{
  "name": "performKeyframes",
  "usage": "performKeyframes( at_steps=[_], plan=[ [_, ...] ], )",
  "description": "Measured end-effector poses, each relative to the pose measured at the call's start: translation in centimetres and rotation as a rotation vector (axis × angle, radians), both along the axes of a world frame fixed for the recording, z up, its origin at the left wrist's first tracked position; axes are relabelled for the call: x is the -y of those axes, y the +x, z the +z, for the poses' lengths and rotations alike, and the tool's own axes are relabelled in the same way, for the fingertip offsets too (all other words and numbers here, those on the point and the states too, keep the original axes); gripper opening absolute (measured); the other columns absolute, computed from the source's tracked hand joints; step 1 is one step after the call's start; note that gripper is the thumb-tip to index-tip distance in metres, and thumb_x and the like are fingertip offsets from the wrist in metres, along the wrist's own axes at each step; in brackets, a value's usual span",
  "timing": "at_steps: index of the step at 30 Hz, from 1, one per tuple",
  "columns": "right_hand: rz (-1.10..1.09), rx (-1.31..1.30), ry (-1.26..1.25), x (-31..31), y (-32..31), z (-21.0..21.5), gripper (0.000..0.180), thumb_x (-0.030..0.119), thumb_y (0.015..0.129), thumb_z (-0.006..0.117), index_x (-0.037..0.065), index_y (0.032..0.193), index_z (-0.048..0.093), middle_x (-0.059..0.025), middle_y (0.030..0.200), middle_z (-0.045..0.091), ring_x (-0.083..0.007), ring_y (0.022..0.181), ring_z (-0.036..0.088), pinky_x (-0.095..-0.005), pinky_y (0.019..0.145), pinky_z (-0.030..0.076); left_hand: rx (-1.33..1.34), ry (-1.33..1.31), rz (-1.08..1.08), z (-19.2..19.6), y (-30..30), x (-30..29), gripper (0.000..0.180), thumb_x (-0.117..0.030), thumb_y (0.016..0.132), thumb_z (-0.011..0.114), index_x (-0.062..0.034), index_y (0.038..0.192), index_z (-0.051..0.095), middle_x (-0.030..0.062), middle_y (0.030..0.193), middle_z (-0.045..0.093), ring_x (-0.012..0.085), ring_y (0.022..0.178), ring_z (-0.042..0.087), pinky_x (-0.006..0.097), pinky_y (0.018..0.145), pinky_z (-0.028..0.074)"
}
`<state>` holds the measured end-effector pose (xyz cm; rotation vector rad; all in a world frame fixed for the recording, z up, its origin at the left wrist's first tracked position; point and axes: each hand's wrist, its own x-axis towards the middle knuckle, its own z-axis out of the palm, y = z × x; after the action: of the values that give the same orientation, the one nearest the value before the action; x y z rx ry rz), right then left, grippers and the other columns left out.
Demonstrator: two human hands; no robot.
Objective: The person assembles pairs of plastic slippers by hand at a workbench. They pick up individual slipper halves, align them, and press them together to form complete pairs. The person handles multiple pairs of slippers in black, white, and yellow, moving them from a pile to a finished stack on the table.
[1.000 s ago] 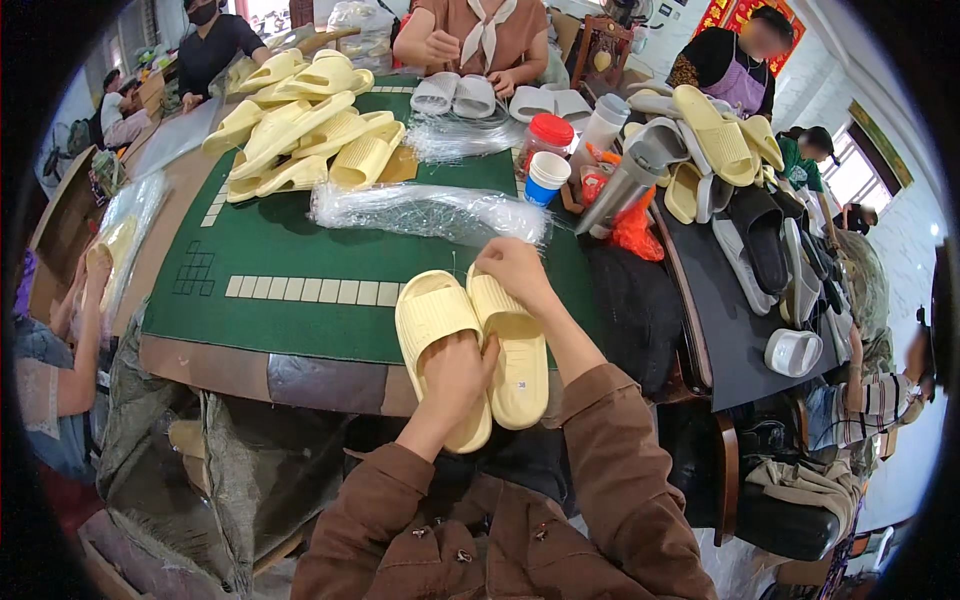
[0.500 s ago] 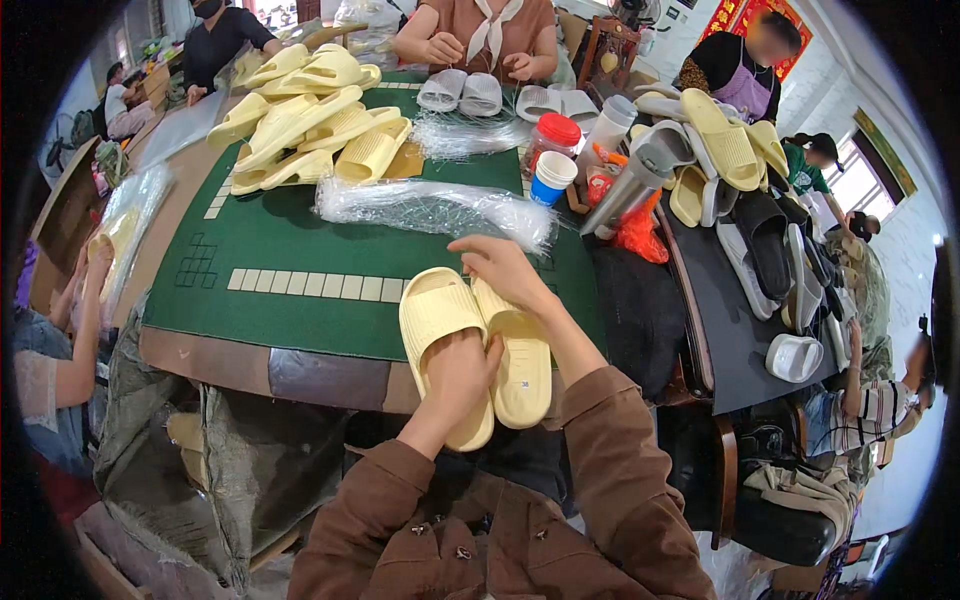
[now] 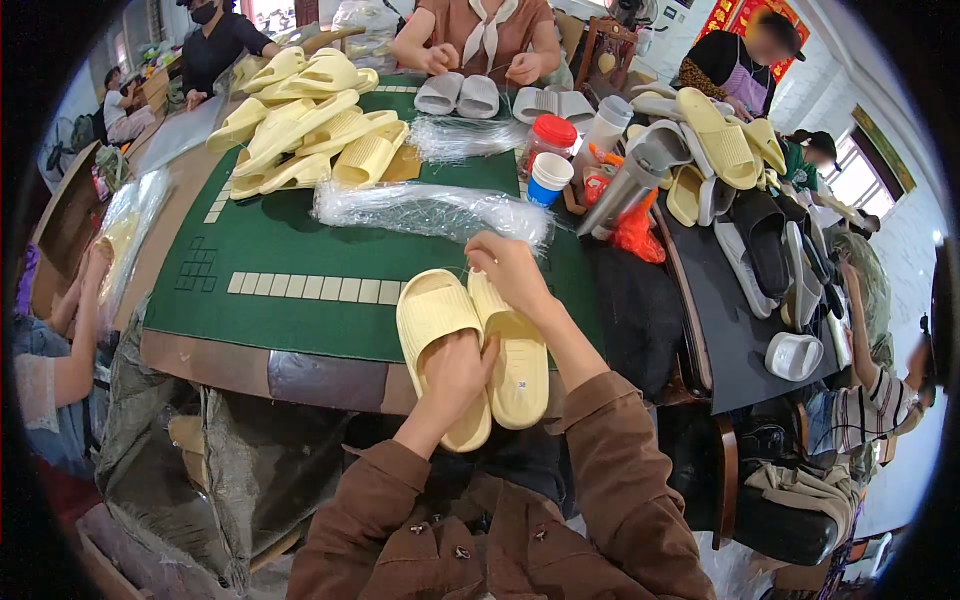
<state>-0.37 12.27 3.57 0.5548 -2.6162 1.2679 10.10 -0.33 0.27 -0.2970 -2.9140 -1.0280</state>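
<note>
A pair of pale yellow slide slippers stands side by side at the near table edge, soles toward the table and toes away from me. My left hand point(image 3: 455, 368) reaches under the strap of the left slipper point(image 3: 437, 305), its thumb against the right slipper point(image 3: 522, 372), gripping the two together. Over the right slipper's toe, my right hand point(image 3: 508, 272) has its fingers curled into a pinch; whatever is between the fingertips is too fine to make out. A bundle of clear plastic strands point(image 3: 425, 210) lies just beyond that hand.
Yellow slippers point(image 3: 300, 125) are heaped at the far left of the green mat point(image 3: 230, 325). A paper cup point(image 3: 550, 178), a red-lidded jar point(image 3: 552, 135) and a steel flask point(image 3: 625, 190) stand to the right. Mixed slippers point(image 3: 765, 245) fill the right-hand table. Several people sit around.
My right hand's fingers have drawn from stretched out into a pinch above the right slipper's toe. The slippers and my left hand have barely shifted.
</note>
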Motion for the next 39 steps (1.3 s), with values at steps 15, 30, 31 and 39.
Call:
performKeyframes(
  at_steps=[15, 30, 31, 39],
  plan=[
    [-0.042, 0.004, -0.351, 0.4, 0.7, -1.0, 0.011, 0.005, 0.088, 0.054, -0.003, 0.094, 0.058, -0.0122, 0.077, 0.066, -0.0183, 0.070, 0.066, -0.0285, 0.063, 0.053, -0.492, 0.241, -0.049, 5.4, -4.4, 2.7, 0.015, -0.013, 0.082, 0.061, -0.0031, 0.091, 0.055, 0.0143, 0.081, 0.060, 0.0341, 0.075, 0.060, 0.043, 0.067, 0.048],
    [-0.146, 0.017, -0.343, 0.7, 1.2, -1.9, 0.013, 0.005, 0.087, 0.056, -0.004, 0.095, 0.061, -0.0122, 0.083, 0.068, -0.0164, 0.073, 0.067, -0.0272, 0.068, 0.053, -0.251, 0.393, 0.002, 1.5, -9.6, 1.2, 0.007, -0.006, 0.082, 0.058, 0.0002, 0.084, 0.056, 0.0183, 0.077, 0.064, 0.0350, 0.073, 0.063, 0.041, 0.064, 0.047],
    [-0.149, 0.028, -0.318, 0.8, 1.5, -1.5, 0.014, 0.004, 0.086, 0.056, -0.004, 0.096, 0.061, -0.0125, 0.084, 0.068, -0.0165, 0.074, 0.067, -0.0269, 0.068, 0.053, -0.256, 0.424, 0.004, 1.4, -9.6, 1.2, 0.007, -0.006, 0.082, 0.059, 0.0002, 0.084, 0.057, 0.0177, 0.076, 0.064, 0.0334, 0.071, 0.063, 0.040, 0.063, 0.048],
    [-0.082, 0.054, -0.430, 0.7, 1.1, -2.5, 0.025, 0.002, 0.084, 0.057, -0.002, 0.109, 0.062, -0.0123, 0.090, 0.067, -0.0149, 0.081, 0.066, -0.0259, 0.075, 0.051, -0.184, 0.640, 0.003, 0.6, -9.8, 1.5, 0.009, -0.008, 0.084, 0.058, 0.0004, 0.086, 0.060, 0.0132, 0.072, 0.064, 0.0227, 0.065, 0.063, 0.033, 0.062, 0.048]
  ],
)
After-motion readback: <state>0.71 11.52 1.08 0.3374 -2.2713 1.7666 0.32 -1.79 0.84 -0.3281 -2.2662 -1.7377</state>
